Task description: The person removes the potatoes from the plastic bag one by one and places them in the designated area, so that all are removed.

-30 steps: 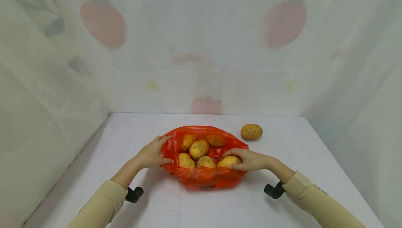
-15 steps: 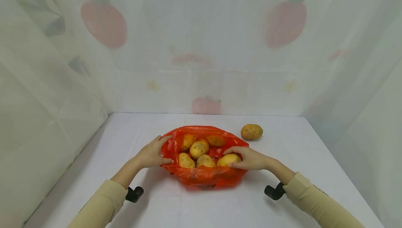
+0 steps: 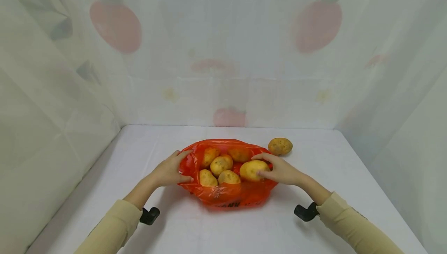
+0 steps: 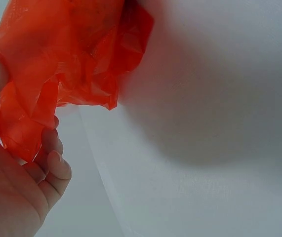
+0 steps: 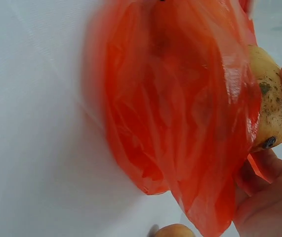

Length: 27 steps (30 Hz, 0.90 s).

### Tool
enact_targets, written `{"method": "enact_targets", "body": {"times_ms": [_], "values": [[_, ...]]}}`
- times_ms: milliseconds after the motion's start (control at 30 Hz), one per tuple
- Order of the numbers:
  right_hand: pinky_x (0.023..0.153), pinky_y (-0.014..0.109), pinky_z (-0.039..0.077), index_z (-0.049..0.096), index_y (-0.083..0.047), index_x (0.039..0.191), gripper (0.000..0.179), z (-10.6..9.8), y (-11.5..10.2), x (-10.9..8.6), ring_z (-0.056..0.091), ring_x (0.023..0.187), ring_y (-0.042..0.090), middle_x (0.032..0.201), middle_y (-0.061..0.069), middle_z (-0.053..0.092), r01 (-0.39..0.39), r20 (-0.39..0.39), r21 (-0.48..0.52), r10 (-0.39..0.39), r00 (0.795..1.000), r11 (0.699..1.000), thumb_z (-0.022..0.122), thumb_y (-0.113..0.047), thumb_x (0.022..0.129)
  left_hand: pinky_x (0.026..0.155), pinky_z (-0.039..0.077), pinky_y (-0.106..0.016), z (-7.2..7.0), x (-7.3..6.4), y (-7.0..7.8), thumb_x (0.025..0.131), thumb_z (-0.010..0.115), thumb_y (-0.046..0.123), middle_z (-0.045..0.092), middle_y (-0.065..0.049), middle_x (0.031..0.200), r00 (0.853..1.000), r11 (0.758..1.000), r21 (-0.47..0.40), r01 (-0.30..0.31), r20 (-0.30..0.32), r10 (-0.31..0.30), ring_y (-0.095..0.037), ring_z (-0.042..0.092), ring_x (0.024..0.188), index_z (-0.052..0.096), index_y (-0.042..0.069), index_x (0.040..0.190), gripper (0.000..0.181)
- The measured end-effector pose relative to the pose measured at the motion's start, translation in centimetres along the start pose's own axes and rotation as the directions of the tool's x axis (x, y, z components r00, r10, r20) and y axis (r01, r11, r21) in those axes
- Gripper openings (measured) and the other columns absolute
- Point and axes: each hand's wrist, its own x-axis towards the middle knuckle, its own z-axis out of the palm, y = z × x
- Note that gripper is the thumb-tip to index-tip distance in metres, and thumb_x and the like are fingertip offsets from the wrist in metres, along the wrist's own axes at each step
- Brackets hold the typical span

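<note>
A red plastic bag (image 3: 227,196) lies on the table with its mouth spread wide and several potatoes inside. My left hand (image 3: 170,170) grips the bag's left edge, thumb and fingers holding the mouth apart. In the left wrist view, the red film (image 4: 57,54) runs between thumb and curled fingers. My right hand (image 3: 282,169) holds a yellow potato (image 3: 252,170) at the right side of the bag's mouth. In the right wrist view, that potato (image 5: 269,101) shows dark spots, with the thumb on one side and fingers under it. The bag's wall hides part of it.
One loose potato (image 3: 280,146) lies on the white table (image 3: 223,234) behind my right hand. A pale curtain with printed fruit (image 3: 223,52) stands along the back and sides. Each wrist carries a black camera mount (image 3: 305,212).
My right hand has risen with the yellow potato, lifting it from among the others to the level of the bag's mouth. The left hand stays at the bag's edge.
</note>
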Motion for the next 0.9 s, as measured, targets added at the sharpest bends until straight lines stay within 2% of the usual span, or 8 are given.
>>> {"method": "enact_targets", "body": {"times_ms": [333, 567, 900], "values": [[0.086, 0.035, 0.047, 0.053, -0.022, 0.125, 0.043, -1.3, -1.0, -0.2, 0.055, 0.099, 0.013, 0.114, -0.005, 0.056, 0.015, -0.073, 0.010, -0.015, 0.997, 1.000, 0.065, -0.034, 0.086, 0.087, 0.045, -0.057, 0.0, -0.1, -0.1, 0.067, 0.079, 0.042, 0.039, -0.024, 0.134, 1.000, 1.000, -0.004, -0.001, 0.002, 0.001, -0.039, 0.051, 0.111, 0.032, 0.019, 0.143, 0.092], [0.084, 0.032, 0.049, 0.052, -0.026, 0.124, 0.043, -2.4, -1.5, -0.7, 0.055, 0.100, 0.015, 0.114, -0.004, 0.054, -0.014, -0.102, 0.039, 0.018, 0.995, 0.999, 0.065, -0.037, 0.085, 0.084, 0.047, -0.055, 0.0, -0.1, -0.1, 0.067, 0.079, 0.042, 0.044, -0.019, 0.127, 1.000, 1.000, -0.009, -0.012, -0.004, 0.012, -0.034, 0.054, 0.105, 0.033, 0.018, 0.143, 0.092], [0.092, 0.046, 0.045, 0.050, -0.024, 0.126, 0.043, -3.7, -1.5, -1.2, 0.049, 0.109, 0.022, 0.128, 0.001, 0.045, -0.028, -0.149, 0.115, 0.045, 0.988, 0.993, 0.063, -0.035, 0.086, 0.084, 0.048, -0.053, 0.1, 0.0, -0.1, 0.067, 0.080, 0.042, 0.044, -0.016, 0.126, 1.000, 1.000, -0.019, -0.006, 0.001, 0.006, -0.032, 0.053, 0.107, 0.033, 0.019, 0.143, 0.092]]}}
